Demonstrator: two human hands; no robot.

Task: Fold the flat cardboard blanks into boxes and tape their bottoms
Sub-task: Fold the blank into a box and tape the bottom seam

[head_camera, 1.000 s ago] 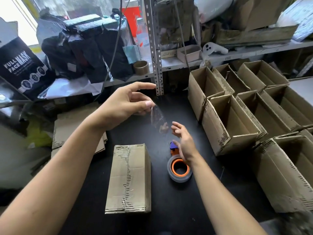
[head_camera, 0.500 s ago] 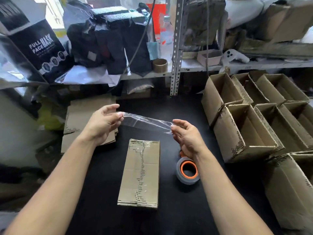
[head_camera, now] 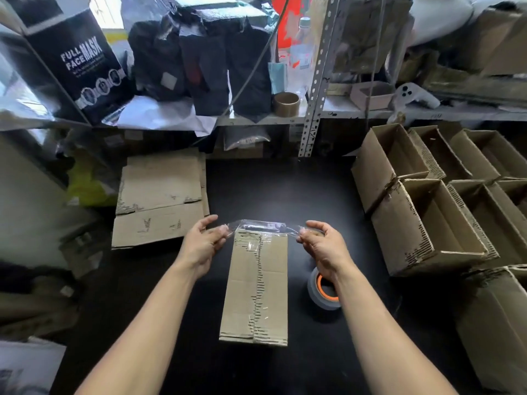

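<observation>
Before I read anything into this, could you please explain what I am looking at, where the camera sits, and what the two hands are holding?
There is no machine here: a person works with bare hands, and the single camera is worn on the head, looking forward and down, so both forearms reach in from the bottom edge. The left hand and the right hand each pinch one end of a strip of clear tape, stretched across the far end of a folded cardboard box that lies bottom up on the black table. A tape roll with an orange core sits just right of the box, partly behind the right wrist. Flat cardboard blanks are stacked at the left, and finished open boxes stand at the right. Cluttered shelves run along the back.
</observation>
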